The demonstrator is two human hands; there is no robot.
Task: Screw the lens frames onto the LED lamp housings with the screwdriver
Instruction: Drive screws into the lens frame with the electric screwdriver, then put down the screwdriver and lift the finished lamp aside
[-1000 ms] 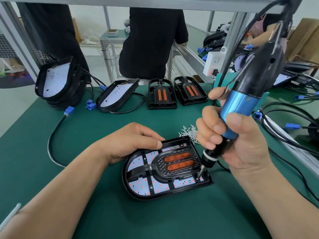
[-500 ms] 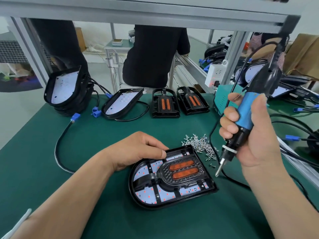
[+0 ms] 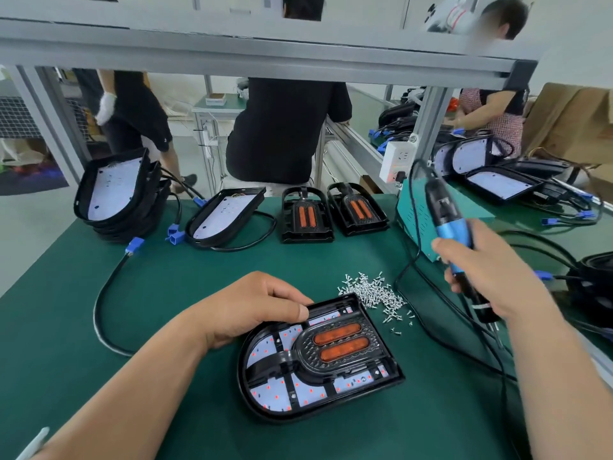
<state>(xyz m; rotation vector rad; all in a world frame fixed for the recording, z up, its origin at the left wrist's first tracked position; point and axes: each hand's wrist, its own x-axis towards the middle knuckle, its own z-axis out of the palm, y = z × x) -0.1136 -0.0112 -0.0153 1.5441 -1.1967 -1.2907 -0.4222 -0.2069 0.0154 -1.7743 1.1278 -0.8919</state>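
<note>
A black LED lamp housing [image 3: 265, 405] lies on the green mat in front of me. A black lens frame [image 3: 345, 360] with two orange lenses sits in it. My left hand [image 3: 255, 307] rests on the housing's far left edge, fingers curled, thumb on the rim. My right hand [image 3: 497, 277] grips the blue electric screwdriver [image 3: 452, 227], held up to the right of the housing and well clear of it, bit pointing down. A heap of small silver screws [image 3: 374, 293] lies just beyond the housing.
At the back of the mat stand a stack of housings [image 3: 112, 190], a single housing [image 3: 225, 214] and two lens frames [image 3: 306, 214]. A teal power box [image 3: 414, 217] is at right, with black cables [image 3: 431, 333] across the mat. People work beyond the bench.
My right hand has lifted the screwdriver off the housing's near right corner and carried it up and away to the right. The left hand stays on the housing.
</note>
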